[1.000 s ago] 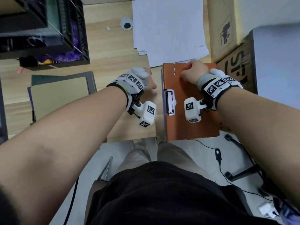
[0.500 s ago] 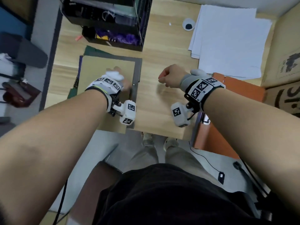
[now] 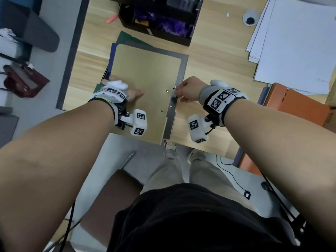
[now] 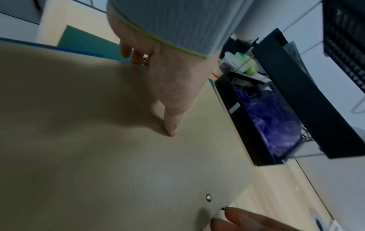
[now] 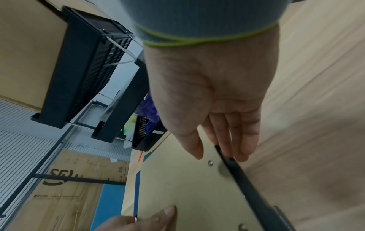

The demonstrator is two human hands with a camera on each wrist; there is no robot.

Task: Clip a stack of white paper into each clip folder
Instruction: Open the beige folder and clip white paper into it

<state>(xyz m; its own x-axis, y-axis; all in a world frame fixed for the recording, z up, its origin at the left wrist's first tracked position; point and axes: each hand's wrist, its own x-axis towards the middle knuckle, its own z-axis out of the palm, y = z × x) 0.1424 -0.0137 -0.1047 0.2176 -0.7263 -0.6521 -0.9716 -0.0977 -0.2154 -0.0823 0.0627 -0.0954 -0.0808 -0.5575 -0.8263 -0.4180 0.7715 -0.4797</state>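
Observation:
A tan clip folder (image 3: 145,84) lies on top of a pile of grey, blue and green folders on the wooden desk. My left hand (image 3: 122,87) holds its left edge, with the thumb pressed on the cover (image 4: 98,140) and the fingers curled over the edge. My right hand (image 3: 179,90) pinches its right edge beside the rivets, thumb on top, fingers at the dark grey folder's strip (image 5: 247,184). An orange clip folder (image 3: 294,106) lies shut at the right and overhangs the desk's front edge. The white paper stack (image 3: 298,42) sits at the back right.
A black tray (image 3: 160,20) with purple contents stands just behind the folder pile. A round cable hole (image 3: 250,19) lies beside the paper. A cardboard box (image 3: 331,99) borders the desk on the right. The tan folder overhangs the desk's front edge (image 3: 209,144).
Both hands left the orange folder and moved left to the tan folder. The left hand now holds its left edge, and the right hand pinches its right edge. The view swung left.

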